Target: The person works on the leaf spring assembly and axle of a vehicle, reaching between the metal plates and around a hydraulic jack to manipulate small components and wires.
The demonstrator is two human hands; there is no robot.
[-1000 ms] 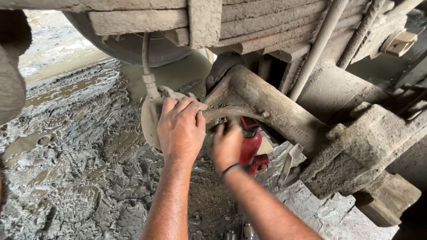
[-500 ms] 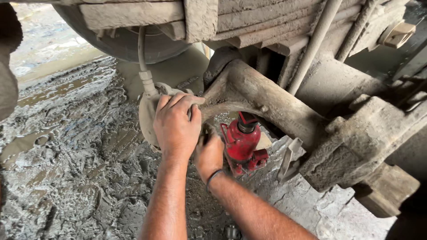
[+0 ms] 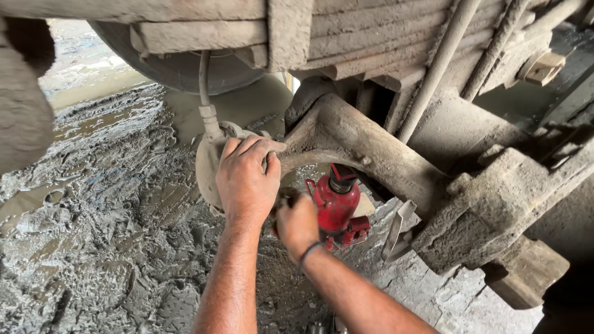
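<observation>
The left hand (image 3: 247, 179) is gripping the round mud-caked brake chamber (image 3: 209, 170), fingers curled over its top edge, at about 9 o'clock from the red bottle jack (image 3: 337, 204). The right hand (image 3: 296, 221) is closing in a fist at the jack's 9 o'clock side; what it is gripping cannot be told. The jack is standing upright under the muddy axle beam (image 3: 365, 145).

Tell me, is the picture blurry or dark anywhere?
Head view: left hand, right hand and red bottle jack look sharp in soft daylight; the far right under the vehicle sinks into shadow; the wet mud shines slightly.
</observation>
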